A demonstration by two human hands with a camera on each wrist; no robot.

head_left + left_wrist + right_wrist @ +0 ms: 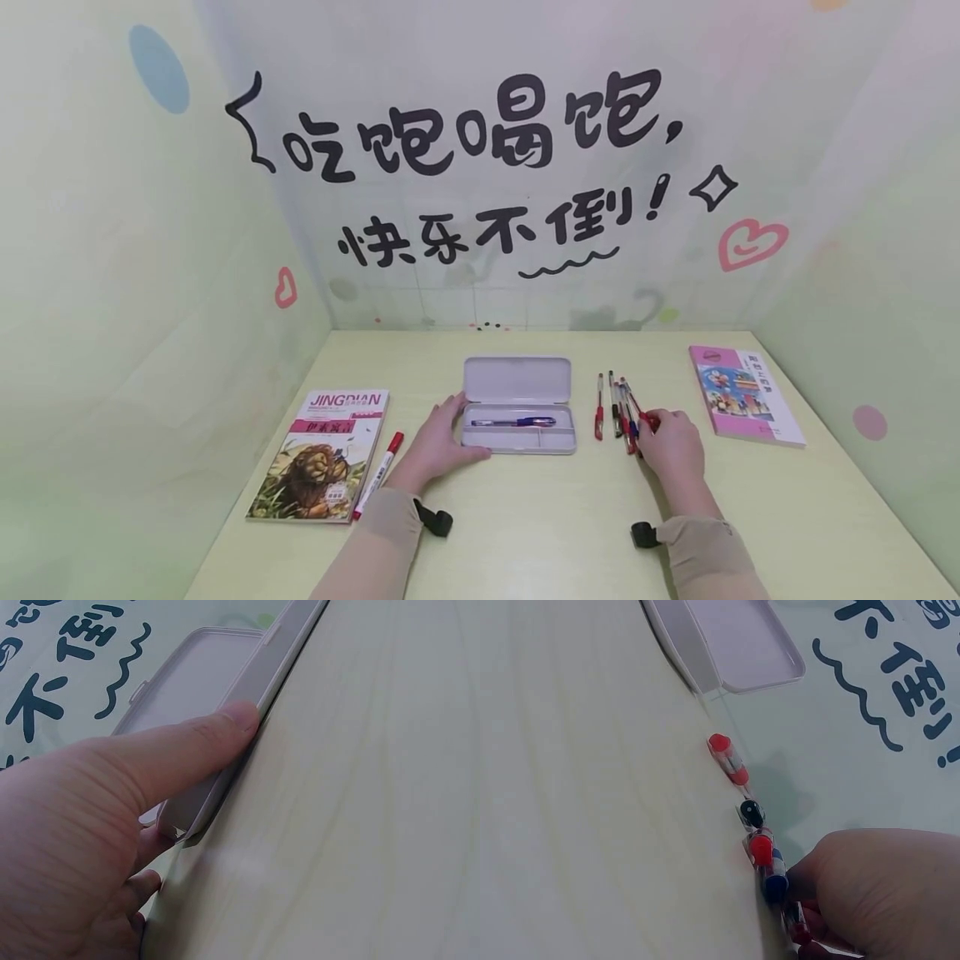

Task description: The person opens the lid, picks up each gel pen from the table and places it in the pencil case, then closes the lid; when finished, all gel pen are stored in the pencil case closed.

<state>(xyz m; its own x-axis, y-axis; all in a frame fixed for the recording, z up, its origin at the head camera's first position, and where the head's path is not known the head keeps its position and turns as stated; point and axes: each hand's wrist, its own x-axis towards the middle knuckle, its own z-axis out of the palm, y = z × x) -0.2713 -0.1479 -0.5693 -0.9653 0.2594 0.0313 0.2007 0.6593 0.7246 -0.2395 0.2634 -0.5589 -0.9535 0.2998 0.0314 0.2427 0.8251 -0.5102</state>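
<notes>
An open pencil case (519,450) lies in the middle of the table, its lid (517,380) folded back and a blue pen (513,422) inside. My left hand (442,446) grips the case's left end; in the left wrist view the thumb (240,716) presses on the front wall. Right of the case, several gel pens with red, black and blue ends lie close together, a red pen (599,421) on the left. My right hand (675,450) is at the right side of this group and pinches a red pen (798,924). The hand hides part of that pen.
A magazine with a lion cover (315,467) lies at the left, a red-and-white marker (378,475) along its right edge. A pink-and-white book (742,396) is at the right. Printed walls (480,292) enclose the back and sides of the table.
</notes>
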